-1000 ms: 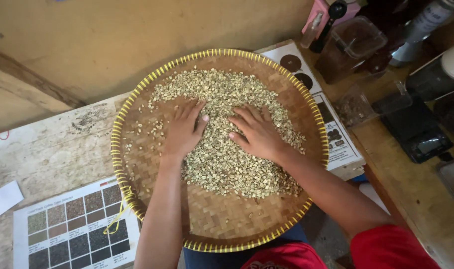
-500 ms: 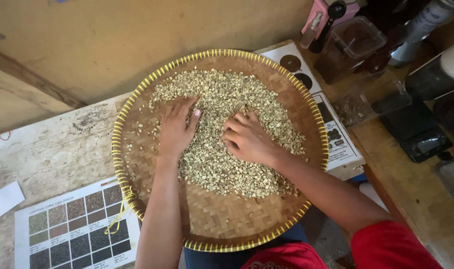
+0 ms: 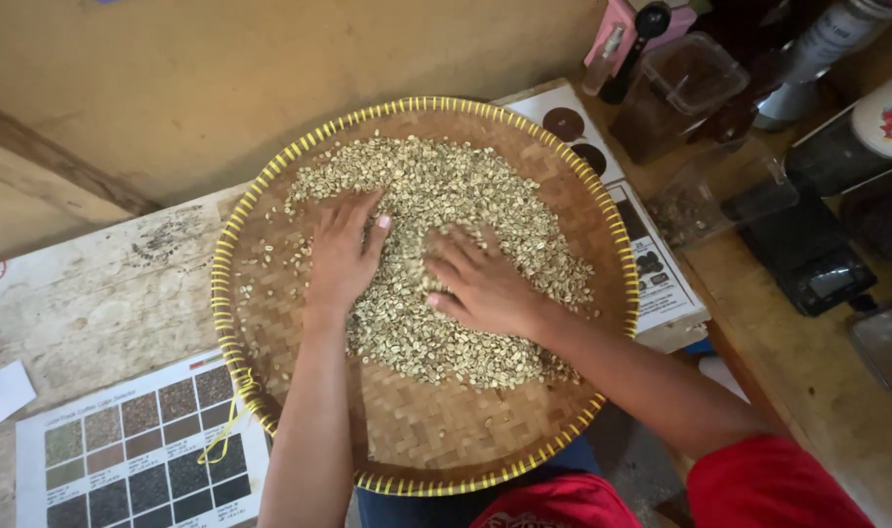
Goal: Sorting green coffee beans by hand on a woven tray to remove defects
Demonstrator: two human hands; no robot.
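Observation:
A round woven bamboo tray (image 3: pixel 436 440) with a yellow-bound rim rests on a wooden table, partly over its front edge. A spread heap of pale green coffee beans (image 3: pixel 466 186) covers its upper middle. My left hand (image 3: pixel 340 254) lies flat on the beans at the heap's left side, fingers apart. My right hand (image 3: pixel 480 284) rests palm-down in the middle of the heap, fingers spread and pointing left, half sunk among the beans. Neither hand grips anything.
A printed colour chart of bean samples (image 3: pixel 138 450) lies at the lower left, another printed sheet (image 3: pixel 651 254) under the tray's right side. Clear plastic containers (image 3: pixel 676 83), a black scale (image 3: pixel 808 259) and jars crowd the right. A white paper slip (image 3: pixel 1 391) lies far left.
My right hand has slid left and down through the beans, fingers curling then spreading again. My left hand shifted slightly up and left. The beans between the hands were pushed about.

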